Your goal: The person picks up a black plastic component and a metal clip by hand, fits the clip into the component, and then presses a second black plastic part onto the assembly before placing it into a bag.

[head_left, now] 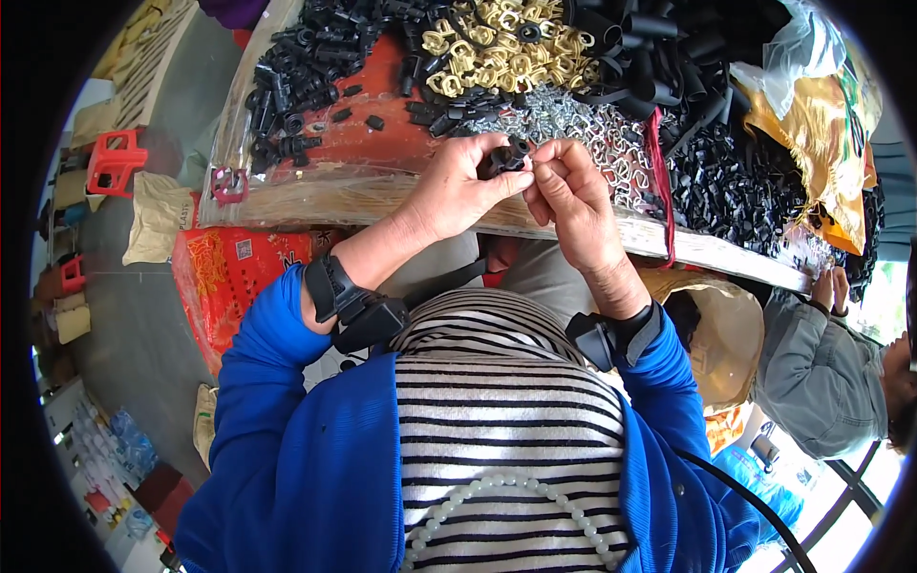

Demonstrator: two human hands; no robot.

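Observation:
My left hand (466, 181) is closed around a small black plastic fitting (508, 158), held just above the near edge of the table. Close beside it, my right hand (573, 191) has its thumb and forefinger pinched together at the fitting's right side. Whatever sits in that pinch is too small to make out. Beyond my hands lie a heap of brass-coloured metal clips (506, 48), a spread of small silver screws (540, 116) and a scatter of silver hooks (621, 158). Larger black fittings (287, 91) are piled at the far left.
Small black parts (735, 172) cover the table's right side, beside a red strap (659, 181) hanging over the wooden edge (373, 196). Yellow sacking (812, 143) lies at the far right. Another person's sleeve (812, 363) is at right. A red stool (117, 162) stands at left.

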